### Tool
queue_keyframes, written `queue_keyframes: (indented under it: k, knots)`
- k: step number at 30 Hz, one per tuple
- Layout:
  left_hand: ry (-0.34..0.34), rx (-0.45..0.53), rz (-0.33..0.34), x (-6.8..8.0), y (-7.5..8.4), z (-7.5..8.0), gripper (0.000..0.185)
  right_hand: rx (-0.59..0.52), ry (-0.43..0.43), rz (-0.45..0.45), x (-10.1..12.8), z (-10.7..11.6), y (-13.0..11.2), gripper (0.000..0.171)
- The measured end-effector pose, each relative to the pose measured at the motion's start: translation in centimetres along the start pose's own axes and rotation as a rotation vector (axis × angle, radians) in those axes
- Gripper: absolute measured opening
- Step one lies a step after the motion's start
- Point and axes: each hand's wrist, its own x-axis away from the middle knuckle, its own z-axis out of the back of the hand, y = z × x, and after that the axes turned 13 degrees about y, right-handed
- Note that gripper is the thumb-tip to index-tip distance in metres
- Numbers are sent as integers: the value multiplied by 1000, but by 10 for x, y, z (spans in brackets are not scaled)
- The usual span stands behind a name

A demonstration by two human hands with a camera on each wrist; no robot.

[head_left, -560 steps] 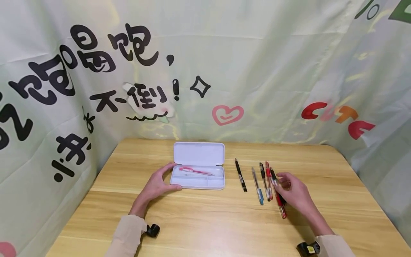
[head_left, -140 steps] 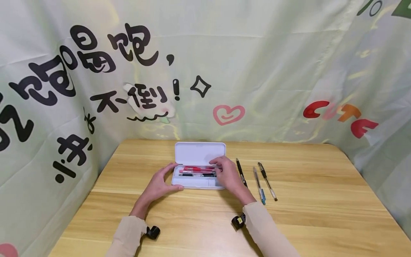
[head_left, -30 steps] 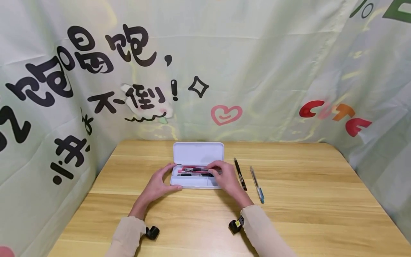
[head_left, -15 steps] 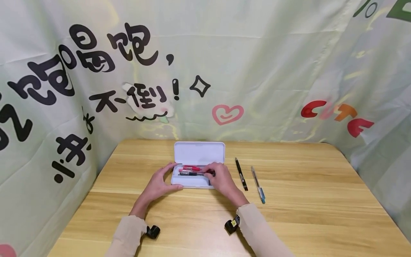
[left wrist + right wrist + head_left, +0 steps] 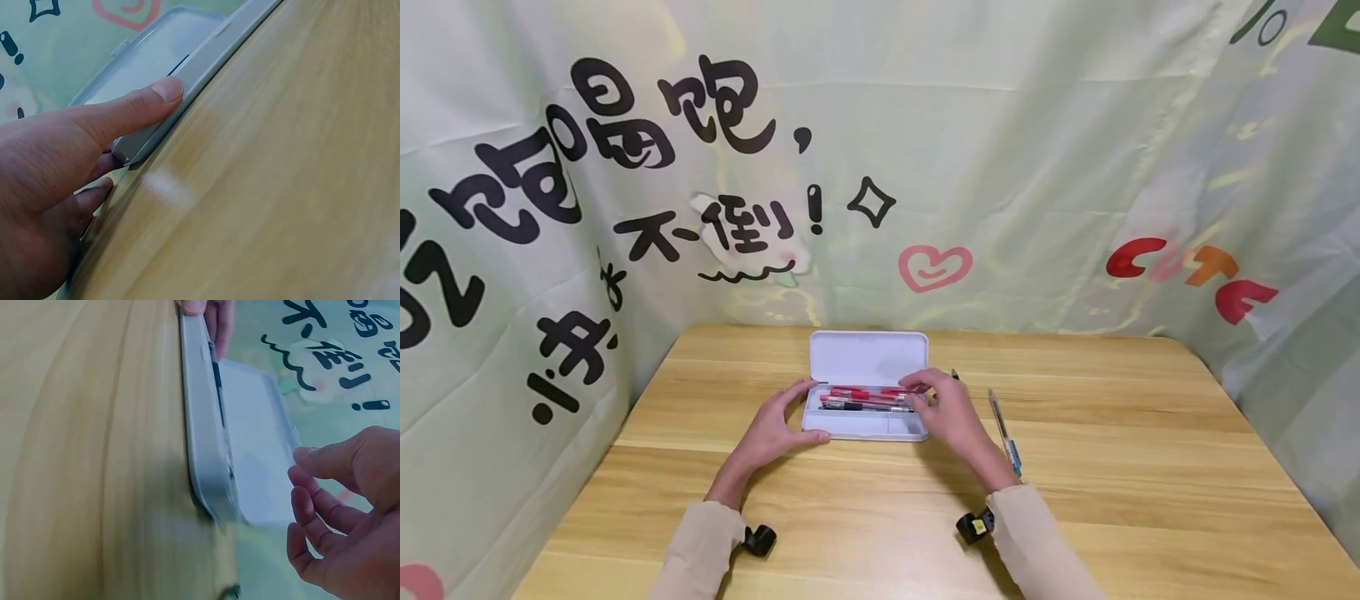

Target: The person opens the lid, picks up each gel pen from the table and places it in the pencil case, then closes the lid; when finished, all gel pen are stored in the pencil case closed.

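In the head view a white pencil case (image 5: 850, 426) lies with its lid raised at the back. Several red, pink and black pens (image 5: 867, 398) lie lengthwise in its rear compartment. My left hand (image 5: 772, 431) grips the left end; in the left wrist view its thumb presses the front wall of the pencil case (image 5: 209, 56). Over the right end hovers my right hand (image 5: 957, 419), fingers loosely bent. Nothing shows between the thumb and fingertips of the right hand (image 5: 350, 506) in the right wrist view.
Right of the case, a clear pen with a blue end (image 5: 1004, 433) lies on the wooden table (image 5: 1150, 467). A black pen (image 5: 955, 375) is mostly hidden behind my right hand. A printed cloth (image 5: 1037, 208) hangs behind the table.
Several pens from the table now lie in the case. In the last half second my right hand let go of a black-capped pen there and drew back rightward. My left hand stays put.
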Motion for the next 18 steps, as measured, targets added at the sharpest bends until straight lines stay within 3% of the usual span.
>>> queue_keyframes:
  k: [5,9,14,18]
  knots:
    - [-6,-1,-2,0,1,-1,90,18,39,-21,7,32,7,23]
    - [-3,0,1,0,2,-1,90,-18,60,-95,12,56,13,27]
    - [-11,-3,5,1,1,-1,90,36,97,-127,19,82,25,31]
    - [-6,4,7,2,2,0,91,81,64,-162,24,94,40,37]
